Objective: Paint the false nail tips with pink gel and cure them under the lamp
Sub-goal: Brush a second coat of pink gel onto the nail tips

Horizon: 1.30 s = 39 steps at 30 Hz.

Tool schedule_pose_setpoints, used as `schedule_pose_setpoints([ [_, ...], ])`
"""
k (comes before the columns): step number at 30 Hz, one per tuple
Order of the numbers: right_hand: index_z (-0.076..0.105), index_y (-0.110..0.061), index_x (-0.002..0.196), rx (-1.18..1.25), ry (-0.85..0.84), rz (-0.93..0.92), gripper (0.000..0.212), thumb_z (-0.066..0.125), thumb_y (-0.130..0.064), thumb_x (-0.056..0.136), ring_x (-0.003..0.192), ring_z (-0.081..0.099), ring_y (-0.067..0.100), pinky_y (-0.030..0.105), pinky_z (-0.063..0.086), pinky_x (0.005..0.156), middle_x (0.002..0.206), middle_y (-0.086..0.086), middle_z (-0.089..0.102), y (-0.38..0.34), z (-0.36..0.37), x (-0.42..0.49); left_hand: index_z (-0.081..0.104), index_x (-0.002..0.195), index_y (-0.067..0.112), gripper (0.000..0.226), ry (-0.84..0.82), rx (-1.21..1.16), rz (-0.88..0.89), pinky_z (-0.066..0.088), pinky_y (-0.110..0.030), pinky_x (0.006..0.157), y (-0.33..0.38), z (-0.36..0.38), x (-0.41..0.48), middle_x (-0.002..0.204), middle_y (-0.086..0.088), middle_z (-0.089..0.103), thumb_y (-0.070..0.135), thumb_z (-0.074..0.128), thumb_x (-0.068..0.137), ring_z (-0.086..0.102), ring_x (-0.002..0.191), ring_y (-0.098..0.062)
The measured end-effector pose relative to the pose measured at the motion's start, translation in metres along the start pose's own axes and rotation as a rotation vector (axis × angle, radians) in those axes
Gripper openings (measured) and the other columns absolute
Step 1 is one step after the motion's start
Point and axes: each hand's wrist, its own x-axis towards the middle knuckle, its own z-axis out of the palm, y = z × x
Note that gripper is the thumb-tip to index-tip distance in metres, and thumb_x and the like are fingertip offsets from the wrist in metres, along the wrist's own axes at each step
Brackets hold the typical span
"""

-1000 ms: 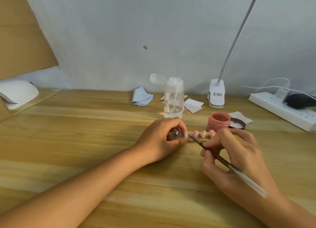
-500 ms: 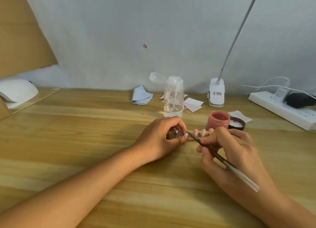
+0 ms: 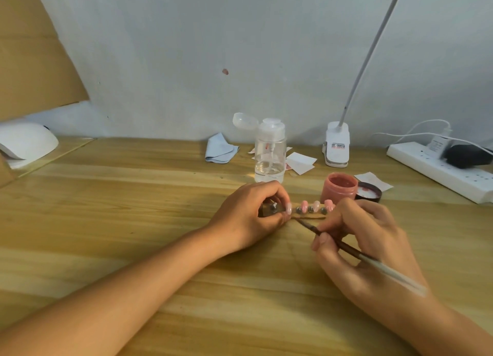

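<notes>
Pink nail tips (image 3: 316,205) on holder (image 3: 310,214), btwn L fingers (image 3: 277,195) & brush (image 3: 346,248)

We can't see the left end of the nail holder (image 3: 310,210) under the left hand (image 3: 248,217). The tip of the brush (image 3: 346,247) is too tiny, and the desk lamp (image 3: 373,43) is cut off up top.

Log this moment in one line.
phase: painting | left hand: grips tip stand | right hand: holds brush at nail tips | pink gel jar: open

Wooden table (image 3: 133,209): jar (image 3: 339,189), bottle (image 3: 270,153).
</notes>
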Motion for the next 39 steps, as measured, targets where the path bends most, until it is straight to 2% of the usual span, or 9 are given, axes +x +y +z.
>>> schedule_pose_setpoints([
  [3,0.056,-0.02,0.084,0.019,0.026,0.026,0.013,0.052,-0.032,0.081,0.088,0.055,-0.006,0.013,0.032,0.094,0.072,-0.017,0.066,-0.0005,-0.0001,0.0005,0.062,0.08,0.032,0.017,-0.01,-0.017,-0.006,0.044,-0.026,0.064,0.0004,-0.0002,-0.0009,0.081,0.02,0.065,0.018,0.07,0.083,0.058,0.073,-0.006],
  [5,0.055,-0.021,0.087,0.002,-0.006,0.032,0.008,0.055,-0.028,0.083,0.085,0.058,-0.004,0.013,0.031,0.096,0.075,-0.018,0.067,0.0,0.0008,0.001,0.061,0.08,0.033,0.018,-0.016,-0.023,0.002,0.043,-0.024,0.064,0.0007,-0.0003,-0.0012,0.082,0.019,0.066,0.018,0.071,0.083,0.058,0.074,-0.006],
  [10,0.055,-0.021,0.08,0.034,-0.023,0.024,0.01,0.052,-0.03,0.08,0.076,0.059,0.004,0.025,0.039,0.091,0.065,-0.013,0.064,0.0008,0.0002,-0.0004,0.061,0.081,0.032,0.016,-0.016,-0.006,0.003,0.046,-0.032,0.066,0.0005,-0.0001,-0.0006,0.081,0.012,0.067,0.018,0.07,0.082,0.06,0.076,-0.012],
  [16,0.053,-0.021,0.086,0.012,-0.047,0.025,0.007,0.058,-0.024,0.083,0.077,0.06,0.002,0.018,0.036,0.092,0.071,-0.014,0.066,0.0004,0.0012,0.0016,0.062,0.084,0.031,0.016,-0.017,-0.008,-0.01,0.045,-0.031,0.066,0.0007,-0.0003,-0.0009,0.083,0.011,0.067,0.019,0.072,0.084,0.059,0.077,-0.01],
  [22,0.054,-0.023,0.086,0.036,-0.028,0.02,0.011,0.051,-0.032,0.08,0.08,0.059,0.0,0.014,0.034,0.092,0.072,-0.016,0.065,0.0012,-0.0002,0.0006,0.061,0.082,0.033,0.016,-0.007,0.023,-0.015,0.038,-0.021,0.063,0.0019,-0.0012,-0.0013,0.08,0.019,0.063,0.02,0.072,0.083,0.055,0.075,-0.004],
  [28,0.056,-0.02,0.087,-0.097,-0.076,-0.075,0.01,0.055,-0.026,0.078,0.073,0.061,0.005,0.026,0.04,0.095,0.074,-0.016,0.061,0.0038,0.0041,0.0004,0.061,0.082,0.034,0.018,-0.022,0.046,-0.009,0.04,-0.029,0.065,0.0026,-0.0012,-0.0012,0.079,0.017,0.062,0.019,0.07,0.082,0.055,0.076,-0.004],
  [30,0.054,-0.02,0.082,-0.085,-0.047,-0.078,0.01,0.056,-0.025,0.073,0.072,0.057,0.003,0.023,0.038,0.094,0.069,-0.018,0.055,0.0036,0.0024,-0.0011,0.061,0.082,0.032,0.015,-0.028,0.032,0.001,0.044,-0.033,0.068,0.0028,-0.0011,-0.0013,0.081,0.014,0.066,0.019,0.069,0.082,0.058,0.08,-0.009],
  [35,0.055,-0.021,0.088,-0.076,-0.058,-0.049,0.01,0.054,-0.028,0.081,0.072,0.059,0.005,0.019,0.036,0.096,0.072,-0.016,0.058,0.0041,0.0029,0.0006,0.06,0.083,0.036,0.018,-0.008,0.058,-0.023,0.036,-0.025,0.066,0.0033,-0.0013,-0.002,0.08,0.015,0.061,0.022,0.072,0.083,0.052,0.078,-0.005],
  [39,0.055,-0.02,0.085,-0.084,-0.038,-0.064,0.01,0.054,-0.027,0.077,0.073,0.055,0.001,0.02,0.035,0.096,0.068,-0.019,0.054,0.005,0.0032,-0.0014,0.062,0.082,0.031,0.016,-0.02,0.044,-0.019,0.044,-0.032,0.07,0.0041,-0.0012,-0.0014,0.081,0.014,0.064,0.018,0.071,0.082,0.057,0.081,-0.009],
])
